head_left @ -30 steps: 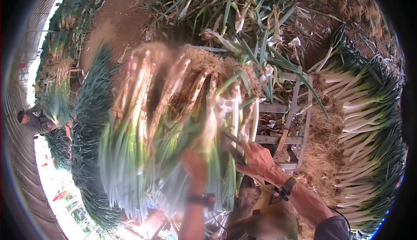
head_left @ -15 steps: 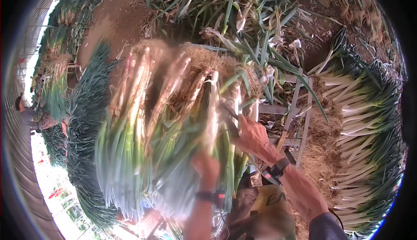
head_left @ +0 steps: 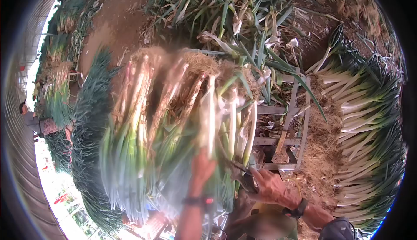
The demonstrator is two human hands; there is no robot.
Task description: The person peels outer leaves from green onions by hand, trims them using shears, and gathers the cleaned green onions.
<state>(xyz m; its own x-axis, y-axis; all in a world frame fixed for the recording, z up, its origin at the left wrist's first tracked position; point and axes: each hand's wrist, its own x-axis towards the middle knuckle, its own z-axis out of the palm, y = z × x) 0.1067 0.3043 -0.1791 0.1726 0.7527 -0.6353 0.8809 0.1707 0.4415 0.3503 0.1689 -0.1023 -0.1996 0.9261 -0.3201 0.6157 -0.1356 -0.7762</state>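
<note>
Long green onions (head_left: 141, 92) with dirty pale stalks lie in a row, roots toward the top and leaves toward me. My left hand (head_left: 203, 168), wearing a wristband, is closed around a green onion (head_left: 211, 118) whose white stalk points up; that part of the view is hazy. To its right, my right hand (head_left: 271, 188) is closed on a dark bladed tool (head_left: 245, 178), beside the lower part of the onions. Two more white stalks (head_left: 249, 131) stand out between the hands and the metal frame.
A metal frame (head_left: 278, 142) stands right of the onions. Beyond it are a root pile (head_left: 321, 153) and a long row of cleaned onions (head_left: 356, 127). Loose leaves (head_left: 221, 5) cover the ground ahead. A person (head_left: 29, 117) is at the far left.
My right hand with the tool has moved down and right, toward me. The stalk in my left hand shows white where loose outer layers covered it before.
</note>
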